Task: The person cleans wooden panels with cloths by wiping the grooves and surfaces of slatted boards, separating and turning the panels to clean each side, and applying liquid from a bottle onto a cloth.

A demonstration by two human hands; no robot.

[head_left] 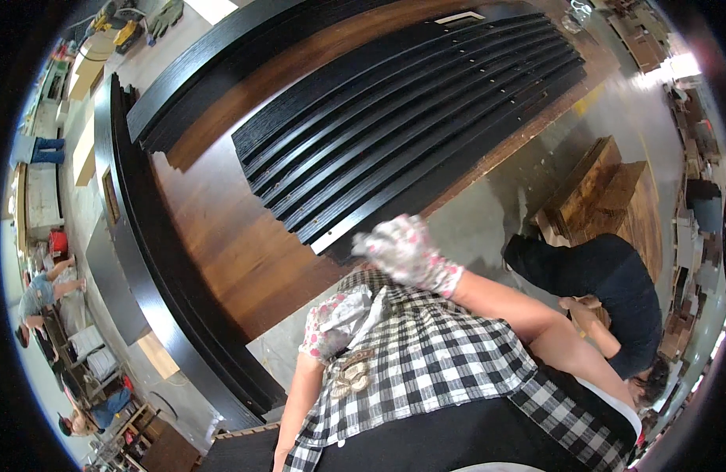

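My left hand (pixel 327 326), in a white glove with pink dots, is closed around a crumpled white cloth (pixel 367 321) in front of my checked apron. My right hand (pixel 410 253), gloved the same way, is blurred by motion; its fingers are too smeared to read. It is close to the near end of a row of long black wooden strips (pixel 410 126). These lie side by side on a brown wooden tabletop (pixel 245 259), their near ends stepped. Small pale spots dot several strips.
More long black boards (pixel 166 275) line the left side, and another black board (pixel 197 67) lies across the far left. At right a person in dark clothes (pixel 607 291) bends beside stacked brown wooden panels (pixel 599 193). A yellow power tool (pixel 127 35) lies at the upper left.
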